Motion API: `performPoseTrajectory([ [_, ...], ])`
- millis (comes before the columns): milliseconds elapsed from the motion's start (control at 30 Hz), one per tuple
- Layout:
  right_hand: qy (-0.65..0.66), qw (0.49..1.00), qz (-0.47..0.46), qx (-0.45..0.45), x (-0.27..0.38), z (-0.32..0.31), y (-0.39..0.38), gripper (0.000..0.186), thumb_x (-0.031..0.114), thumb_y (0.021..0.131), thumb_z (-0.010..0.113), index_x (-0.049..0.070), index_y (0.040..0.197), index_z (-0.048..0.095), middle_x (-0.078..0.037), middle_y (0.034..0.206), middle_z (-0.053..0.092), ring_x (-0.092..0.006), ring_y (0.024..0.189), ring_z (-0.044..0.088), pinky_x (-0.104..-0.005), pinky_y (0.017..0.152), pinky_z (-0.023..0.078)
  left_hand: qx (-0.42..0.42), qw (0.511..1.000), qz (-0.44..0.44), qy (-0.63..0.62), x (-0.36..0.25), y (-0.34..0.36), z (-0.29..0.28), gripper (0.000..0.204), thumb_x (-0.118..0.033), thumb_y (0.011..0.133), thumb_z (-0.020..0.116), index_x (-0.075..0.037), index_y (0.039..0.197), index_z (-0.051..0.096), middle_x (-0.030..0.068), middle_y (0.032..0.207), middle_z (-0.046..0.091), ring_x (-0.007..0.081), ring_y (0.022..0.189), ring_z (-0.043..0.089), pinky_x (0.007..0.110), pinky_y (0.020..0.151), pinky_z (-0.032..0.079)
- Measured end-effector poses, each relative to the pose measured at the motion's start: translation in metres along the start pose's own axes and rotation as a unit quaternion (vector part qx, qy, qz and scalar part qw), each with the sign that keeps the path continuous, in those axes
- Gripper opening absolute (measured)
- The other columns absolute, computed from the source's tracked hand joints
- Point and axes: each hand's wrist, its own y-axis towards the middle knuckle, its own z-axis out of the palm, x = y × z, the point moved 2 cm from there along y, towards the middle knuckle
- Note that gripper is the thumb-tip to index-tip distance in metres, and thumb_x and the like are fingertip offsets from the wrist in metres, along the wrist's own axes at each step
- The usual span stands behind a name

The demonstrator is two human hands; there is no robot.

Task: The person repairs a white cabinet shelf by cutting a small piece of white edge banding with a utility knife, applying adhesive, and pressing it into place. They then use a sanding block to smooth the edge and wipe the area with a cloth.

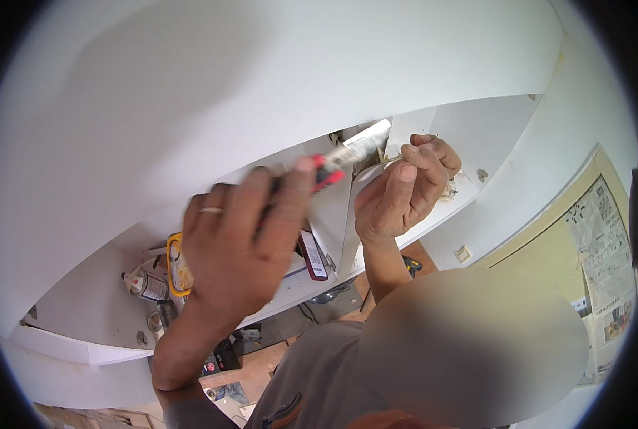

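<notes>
My left hand [244,225], a ring on one finger, grips a utility knife [327,174] by its red-and-black handle. Motion smears the hand and the pale blade, which points up and right toward my right hand. The right hand [408,186] has its palm turned to view and its fingers bent in. Between thumb and fingertips it pinches a thin, light-coloured strip [389,161], too small to name surely. Both hands are raised in front of a white cabinet [344,222] with open compartments. Behind the blade is a bright white patch whose nature I cannot tell.
Left on the shelf are a yellow-rimmed tub [176,264] and a can [151,286]. A phone [313,256] leans beside the cabinet's divider. Below lies a yellow-and-black tool [412,266]. Newspaper [605,250] covers part of a framed panel at right. A blurred oval hides the lower right.
</notes>
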Motion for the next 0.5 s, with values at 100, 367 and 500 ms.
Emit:
performPoseTrajectory([
  [100,-0.015,1.0,0.007,0.013,0.002,-0.002,0.001,0.016,0.022,0.101,0.063,0.01,0.11,0.068,-0.007,0.115,0.046,-0.0209,0.114,0.043,-0.0442,0.108,0.035,-0.062,0.984,-0.1,-0.131,0.007,-0.015,-0.003,0.046,-0.016,0.092,0.069,-0.005,0.137,0.066,0.0115,0.111,0.07,0.0286,0.089,0.068,0.038,0.076,0.053],
  [367,-0.001,1.0,-0.002,0.013,-0.001,-0.001,0.0,0.017,0.022,0.102,0.063,0.009,0.112,0.069,-0.009,0.113,0.047,-0.022,0.112,0.041,-0.0439,0.104,0.037,0.107,0.885,-0.209,-0.402,0.0,-0.025,0.003,0.047,-0.025,0.108,0.058,0.0,0.146,0.055,0.0164,0.102,0.074,0.0212,0.075,0.07,0.033,0.071,0.056],
  [500,0.006,1.0,0.006,0.007,0.0,0.0,-0.001,0.017,0.022,0.104,0.062,0.01,0.112,0.069,-0.011,0.114,0.047,-0.0228,0.111,0.04,-0.0428,0.102,0.037,0.038,0.947,-0.099,-0.304,0.002,-0.011,0.024,0.06,-0.018,0.097,0.073,-0.013,0.153,0.053,0.016,0.089,0.072,0.0301,0.068,0.07,0.04,0.062,0.055],
])
